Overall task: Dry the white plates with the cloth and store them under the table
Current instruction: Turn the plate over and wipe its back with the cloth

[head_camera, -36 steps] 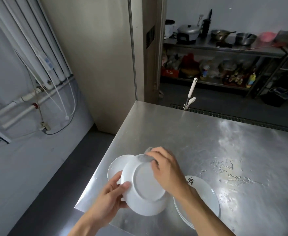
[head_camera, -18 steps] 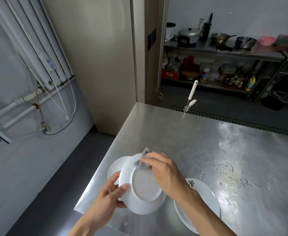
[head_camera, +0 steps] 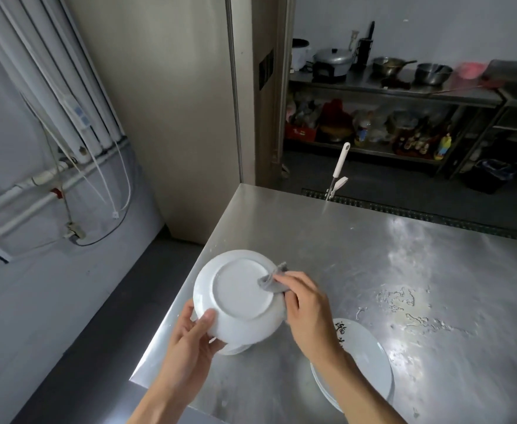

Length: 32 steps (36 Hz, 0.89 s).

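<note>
- The white plate [head_camera: 239, 296] is held above the near left corner of the table [head_camera: 373, 255], turned over so that its underside and foot ring face the camera.
- The left hand [head_camera: 193, 338] grips the plate at its lower left rim, with the thumb laid on the underside and the other fingers hidden behind the plate.
- The right hand [head_camera: 306, 307] holds a small grey cloth [head_camera: 274, 281] under its bent fingers and presses it on the right side of the plate's underside; a corner of the cloth sticks up past the rim.
- The two hands are apart, one on each side of the plate.
- Just below the held plate, the edge of a second plate [head_camera: 236, 350] is visible; if it lies on the table I cannot tell.
- To the right, partly covered by the right forearm, a stack of white plates [head_camera: 364, 362] lies on the table near its front edge, and the top one has black characters on the rim.
- The table is of steel and shows dried white water marks [head_camera: 404, 307] on its right part.
- Behind the far edge of the table a tool with a white handle [head_camera: 340, 166] stands up.
- Further back, a steel shelf [head_camera: 388, 93] carries pots and pans, with bottles below.
- On the left wall there are white pipes [head_camera: 37, 191] and cables.
</note>
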### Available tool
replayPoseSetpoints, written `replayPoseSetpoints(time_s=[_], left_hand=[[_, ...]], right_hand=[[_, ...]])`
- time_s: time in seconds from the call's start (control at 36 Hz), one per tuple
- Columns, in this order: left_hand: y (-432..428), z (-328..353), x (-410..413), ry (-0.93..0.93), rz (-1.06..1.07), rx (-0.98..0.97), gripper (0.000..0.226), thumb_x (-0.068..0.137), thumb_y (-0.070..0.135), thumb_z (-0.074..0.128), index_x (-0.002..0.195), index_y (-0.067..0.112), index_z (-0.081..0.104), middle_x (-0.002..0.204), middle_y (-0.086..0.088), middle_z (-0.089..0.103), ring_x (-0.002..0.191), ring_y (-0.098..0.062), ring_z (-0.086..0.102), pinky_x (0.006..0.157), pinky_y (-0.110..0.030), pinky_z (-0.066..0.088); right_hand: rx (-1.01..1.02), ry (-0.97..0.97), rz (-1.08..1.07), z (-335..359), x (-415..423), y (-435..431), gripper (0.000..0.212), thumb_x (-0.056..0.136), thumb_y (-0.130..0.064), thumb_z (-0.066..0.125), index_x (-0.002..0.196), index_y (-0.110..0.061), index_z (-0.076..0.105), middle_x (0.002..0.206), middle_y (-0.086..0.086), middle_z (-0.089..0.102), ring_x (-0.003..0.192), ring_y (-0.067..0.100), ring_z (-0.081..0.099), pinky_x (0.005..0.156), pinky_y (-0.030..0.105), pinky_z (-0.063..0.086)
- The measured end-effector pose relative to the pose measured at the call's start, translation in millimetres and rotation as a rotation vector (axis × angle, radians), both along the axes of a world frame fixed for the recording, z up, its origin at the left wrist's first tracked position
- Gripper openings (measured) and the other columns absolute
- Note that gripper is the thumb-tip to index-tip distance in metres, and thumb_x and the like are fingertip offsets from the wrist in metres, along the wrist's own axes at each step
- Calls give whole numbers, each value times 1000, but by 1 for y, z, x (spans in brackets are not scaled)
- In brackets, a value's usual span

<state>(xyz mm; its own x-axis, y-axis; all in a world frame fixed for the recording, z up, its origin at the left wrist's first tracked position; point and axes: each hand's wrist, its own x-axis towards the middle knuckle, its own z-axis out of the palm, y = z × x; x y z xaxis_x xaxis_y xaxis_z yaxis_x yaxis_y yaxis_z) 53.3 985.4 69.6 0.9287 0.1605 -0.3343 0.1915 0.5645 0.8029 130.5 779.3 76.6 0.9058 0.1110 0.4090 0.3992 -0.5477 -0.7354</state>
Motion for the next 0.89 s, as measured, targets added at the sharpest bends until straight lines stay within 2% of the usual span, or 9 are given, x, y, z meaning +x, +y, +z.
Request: replayPoseSetpoints(time_s=[0.08, 0.19, 0.28, 0.44, 0.56, 0.67, 0.75, 0.81, 0.89], left_hand=[[-4, 1, 5, -7, 58, -71, 37, 92, 13, 63, 130, 14, 61, 121, -14, 74, 100, -25, 75, 75, -36, 65], [-14, -1, 6, -13, 81, -103, 32, 90, 11, 65, 121, 18, 63, 117, -12, 75, 95, -24, 76, 72, -36, 65], [-16, -3, 8, -14, 79, -119, 35, 92, 12, 64, 127, 18, 63, 128, -13, 72, 105, -27, 75, 78, -37, 65], [-11, -7, -1, -56, -120, -54, 72, 79, 2, 74, 143, 33, 58, 140, -12, 66, 119, -34, 70, 78, -43, 64], [-4, 3, -3, 49, -194, -154, 77, 69, 20, 80, 143, 23, 61, 135, -16, 70, 116, -36, 72, 77, -46, 64], [4, 18, 5, 103, -281, -95, 75, 77, 61, 76, 138, 19, 68, 135, -17, 69, 119, -39, 69, 89, -50, 59], [6, 19, 7, 140, -370, -22, 57, 95, 48, 67, 140, 12, 66, 137, -20, 68, 125, -41, 66, 102, -53, 55], [8, 18, 7, 112, -438, 3, 60, 87, 36, 82, 138, 9, 66, 131, -24, 69, 115, -41, 70, 96, -50, 59], [14, 13, 11, 33, -449, -24, 58, 90, 21, 79, 143, 7, 61, 133, -28, 66, 111, -41, 70, 93, -48, 59]], right_hand=[[-58, -141, 66, -7, -18, 2, 49, 84, 14, 57, 115, -19, 74, 118, -11, 66, 105, 11, 60, 97, 16, 44], [78, 11, -79, -9, 1, 3, 50, 83, 22, 54, 113, -12, 76, 109, -2, 68, 106, 16, 67, 95, 27, 51], [161, 42, -55, -6, -6, 14, 44, 88, 14, 58, 118, -14, 74, 119, -2, 63, 117, 5, 61, 101, 17, 44], [640, 348, -73, 2, 0, 4, 35, 80, 12, 69, 94, -18, 80, 115, -4, 66, 111, 7, 65, 93, 20, 49], [591, 372, 36, 8, 2, -6, 27, 70, -6, 64, 82, -24, 80, 109, -11, 67, 103, 8, 66, 77, 14, 47], [557, 389, 116, 15, 12, -20, 28, 69, -2, 60, 76, -22, 79, 104, -8, 69, 100, 11, 67, 83, 15, 47], [500, 364, 147, 20, 16, -25, 27, 70, -4, 59, 80, -19, 80, 101, -8, 70, 99, 10, 68, 85, 13, 46], [450, 322, 162, 18, 12, -25, 29, 73, 0, 59, 84, -17, 79, 101, -8, 70, 101, 10, 68, 87, 14, 47], [372, 240, 179, 7, -2, -27, 34, 80, 3, 61, 98, -20, 80, 108, -7, 69, 108, 16, 67, 90, 17, 48]])
